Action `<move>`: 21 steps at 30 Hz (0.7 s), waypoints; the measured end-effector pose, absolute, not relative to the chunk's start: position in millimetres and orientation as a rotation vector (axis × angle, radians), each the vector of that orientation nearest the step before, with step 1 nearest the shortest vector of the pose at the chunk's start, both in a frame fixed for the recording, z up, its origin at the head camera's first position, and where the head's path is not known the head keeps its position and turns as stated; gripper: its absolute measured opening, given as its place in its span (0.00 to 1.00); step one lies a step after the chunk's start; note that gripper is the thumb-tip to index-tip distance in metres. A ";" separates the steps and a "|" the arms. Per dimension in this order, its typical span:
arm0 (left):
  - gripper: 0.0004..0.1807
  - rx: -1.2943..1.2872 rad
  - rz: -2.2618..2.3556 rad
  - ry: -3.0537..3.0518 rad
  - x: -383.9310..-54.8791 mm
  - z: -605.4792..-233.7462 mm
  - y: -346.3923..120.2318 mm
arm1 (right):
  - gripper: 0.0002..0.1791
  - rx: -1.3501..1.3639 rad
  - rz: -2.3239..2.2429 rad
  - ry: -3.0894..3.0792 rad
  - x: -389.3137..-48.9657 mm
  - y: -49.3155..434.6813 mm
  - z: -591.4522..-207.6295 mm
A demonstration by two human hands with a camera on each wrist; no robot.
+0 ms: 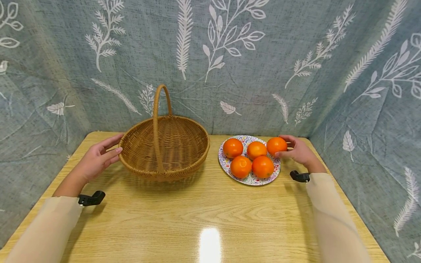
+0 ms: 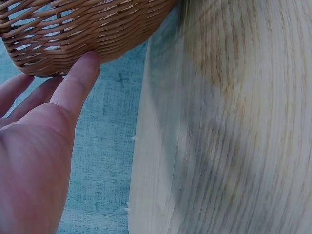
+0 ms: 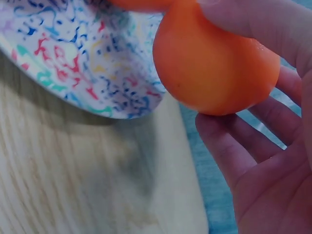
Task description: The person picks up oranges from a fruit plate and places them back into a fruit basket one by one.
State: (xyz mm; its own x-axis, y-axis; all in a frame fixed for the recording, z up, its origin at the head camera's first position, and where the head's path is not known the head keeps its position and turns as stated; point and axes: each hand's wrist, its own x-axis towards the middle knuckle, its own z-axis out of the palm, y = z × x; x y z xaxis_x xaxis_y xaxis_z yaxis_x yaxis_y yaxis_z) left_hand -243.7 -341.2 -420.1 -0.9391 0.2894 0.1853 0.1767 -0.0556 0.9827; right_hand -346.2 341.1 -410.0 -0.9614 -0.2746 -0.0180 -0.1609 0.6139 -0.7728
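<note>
A brown wicker basket [image 1: 189,142] with a tall arched handle stands on the left half of the table, its bowl holding nothing. My left hand [image 1: 98,155] is at its left side, fingers fairly straight and fingertips touching the rim; the left wrist view shows the thumb against the woven wall [image 2: 117,34]. On the right, my right hand [image 1: 297,150] holds an orange [image 1: 277,146] between thumb and fingers, at the right edge of a patterned plate [image 1: 227,168]. In the right wrist view the fingers support this orange [image 3: 214,63] beside the plate rim. Several other oranges [image 1: 241,167] lie on the plate.
The wooden table [image 1: 164,219] carries both basket and plate. A grey-blue curtain [image 1: 246,91] with white leaf prints hangs behind it and along both sides. Dark wrist devices [image 1: 92,198] sit at the cuffs of the light sleeves.
</note>
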 end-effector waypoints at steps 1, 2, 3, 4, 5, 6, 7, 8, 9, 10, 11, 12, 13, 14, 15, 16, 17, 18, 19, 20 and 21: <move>0.35 0.515 2.159 2.105 -243.6 -419.6 -341.3 | 0.45 -0.363 -1.274 2.709 -345.0 341.1 -407.4; 0.35 0.511 2.152 2.111 -243.6 -419.2 -341.4 | 0.45 -0.362 -1.266 2.725 -343.8 340.9 -404.7; 0.35 0.508 2.148 2.113 -243.5 -418.8 -341.6 | 0.45 -0.360 -1.255 2.740 -342.5 340.6 -401.9; 0.35 0.504 2.144 2.116 -243.6 -418.6 -341.7 | 0.45 -0.359 -1.246 2.754 -341.3 340.4 -399.1; 0.35 0.503 2.142 2.117 -243.7 -418.3 -341.7 | 0.45 -0.361 -1.241 2.763 -340.1 340.1 -396.4; 0.35 0.503 2.138 2.120 -243.8 -418.2 -341.8 | 0.45 -0.370 -1.236 2.772 -339.0 339.8 -393.6; 0.35 0.502 2.135 2.123 -243.9 -418.1 -341.9 | 0.45 -0.377 -1.233 2.777 -338.1 339.4 -390.9; 0.35 0.501 2.130 2.128 -243.9 -418.0 -342.0 | 0.45 -0.383 -1.239 2.775 -337.2 338.7 -388.2; 0.35 0.501 2.129 2.129 -243.9 -417.8 -342.0 | 0.45 -0.389 -1.254 2.768 -336.8 338.3 -385.7; 0.35 0.503 2.127 2.130 -243.9 -417.7 -342.0 | 0.45 -0.397 -1.266 2.762 -336.3 337.6 -383.2; 0.35 0.504 2.127 2.128 -243.9 -417.5 -342.1 | 0.44 -0.401 -1.278 2.758 -335.8 336.5 -380.7; 0.36 0.505 2.128 2.124 -243.8 -417.4 -342.3 | 0.44 -0.404 -1.285 2.757 -335.3 335.4 -378.3; 0.36 0.507 2.132 2.117 -243.7 -417.3 -342.5 | 0.44 -0.405 -1.295 2.756 -334.7 333.8 -375.9; 0.36 0.510 2.137 2.108 -243.7 -417.1 -342.6 | 0.43 -0.412 -1.302 2.757 -334.3 332.3 -373.8; 0.36 0.512 2.141 2.099 -243.7 -417.0 -342.7 | 0.43 -0.419 -1.306 2.757 -333.7 330.4 -371.8; 0.36 0.514 2.143 2.095 -243.6 -416.8 -342.9 | 0.43 -0.428 -1.310 2.755 -332.8 328.0 -369.8; 0.36 0.515 2.147 2.088 -243.6 -416.7 -343.0 | 0.43 -0.439 -1.318 2.750 -331.8 325.4 -367.9; 0.36 0.516 2.147 2.085 -243.5 -416.6 -343.0 | 0.43 -0.454 -1.326 2.747 -330.8 322.5 -366.2; 0.36 0.517 2.147 2.084 -243.5 -416.5 -343.0 | 0.43 -0.469 -1.335 2.743 -330.1 319.6 -364.8; 0.36 0.516 2.146 2.083 -243.5 -416.5 -342.9 | 0.42 -0.484 -1.346 2.738 -329.5 316.5 -363.8; 0.36 0.515 2.141 2.087 -243.4 -416.5 -342.8 | 0.42 -0.499 -1.357 2.735 -328.8 313.2 -362.7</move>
